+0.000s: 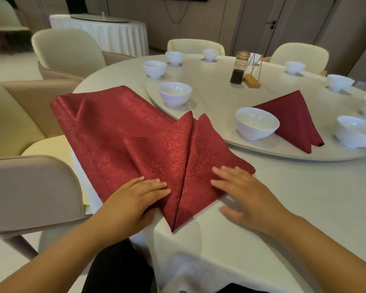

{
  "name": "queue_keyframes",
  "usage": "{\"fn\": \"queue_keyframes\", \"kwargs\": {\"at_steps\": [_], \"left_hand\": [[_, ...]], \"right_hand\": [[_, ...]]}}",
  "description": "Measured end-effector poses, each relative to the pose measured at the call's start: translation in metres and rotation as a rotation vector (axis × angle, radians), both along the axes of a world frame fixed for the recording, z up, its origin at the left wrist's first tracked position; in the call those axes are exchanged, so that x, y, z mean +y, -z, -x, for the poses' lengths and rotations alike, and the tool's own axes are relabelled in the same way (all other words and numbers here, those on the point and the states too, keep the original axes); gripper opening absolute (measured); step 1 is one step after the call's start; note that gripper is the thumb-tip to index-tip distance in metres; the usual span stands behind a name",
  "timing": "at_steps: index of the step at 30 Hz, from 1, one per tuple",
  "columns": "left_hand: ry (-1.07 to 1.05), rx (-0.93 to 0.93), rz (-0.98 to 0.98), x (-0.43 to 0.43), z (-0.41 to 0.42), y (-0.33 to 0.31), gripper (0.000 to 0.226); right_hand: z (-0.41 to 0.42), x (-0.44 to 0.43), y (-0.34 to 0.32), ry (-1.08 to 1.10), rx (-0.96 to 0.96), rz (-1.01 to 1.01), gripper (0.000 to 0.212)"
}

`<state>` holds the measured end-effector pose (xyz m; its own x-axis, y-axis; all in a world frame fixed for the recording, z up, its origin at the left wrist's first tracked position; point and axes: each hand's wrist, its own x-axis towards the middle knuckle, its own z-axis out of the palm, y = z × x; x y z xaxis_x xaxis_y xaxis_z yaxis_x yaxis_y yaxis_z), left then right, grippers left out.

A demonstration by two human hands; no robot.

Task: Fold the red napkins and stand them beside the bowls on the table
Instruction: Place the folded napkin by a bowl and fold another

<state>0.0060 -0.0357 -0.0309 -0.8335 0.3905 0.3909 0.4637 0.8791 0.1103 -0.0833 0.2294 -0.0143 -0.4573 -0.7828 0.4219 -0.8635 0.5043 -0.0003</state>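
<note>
A red napkin (pixel 188 161) lies folded into a kite shape on the near table edge, its point toward me. My left hand (pixel 133 197) presses flat on its left flap. My right hand (pixel 243 193) lies flat with its fingers on the right flap. Under it a stack of unfolded red napkins (pixel 106 119) spreads to the left. A second, folded red napkin (pixel 296 119) stands like a tent on the turntable beside a white bowl (pixel 256 123). Several other white bowls, such as one at the left (pixel 174 94), ring the turntable.
The raised round turntable (pixel 220 96) carries a dark sauce bottle (pixel 239 67) and a wooden stand with gold rods (pixel 253 78). Beige chairs stand at the left (pixel 30 187) and around the far side. A white tablecloth (pixel 283 208) covers the table.
</note>
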Motion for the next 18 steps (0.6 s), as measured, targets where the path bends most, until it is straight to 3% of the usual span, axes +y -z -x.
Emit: {"fn": "queue_keyframes", "kwargs": {"at_steps": [2, 6, 9, 18], "left_hand": [[0.019, 0.041, 0.049, 0.004, 0.009, -0.001, 0.046], [0.033, 0.026, 0.127, 0.007, 0.021, -0.005, 0.049], [0.053, 0.013, 0.081, 0.009, 0.024, -0.005, 0.052], [0.079, -0.08, -0.1, 0.028, 0.03, -0.002, 0.057]], "right_hand": [[-0.008, -0.006, 0.001, -0.04, 0.085, -0.057, 0.046], [-0.005, -0.022, 0.003, -0.029, 0.067, -0.063, 0.035], [0.0, -0.036, -0.001, 0.037, -0.033, -0.073, 0.046], [-0.01, -0.042, 0.003, 0.113, -0.21, -0.051, 0.05]]}}
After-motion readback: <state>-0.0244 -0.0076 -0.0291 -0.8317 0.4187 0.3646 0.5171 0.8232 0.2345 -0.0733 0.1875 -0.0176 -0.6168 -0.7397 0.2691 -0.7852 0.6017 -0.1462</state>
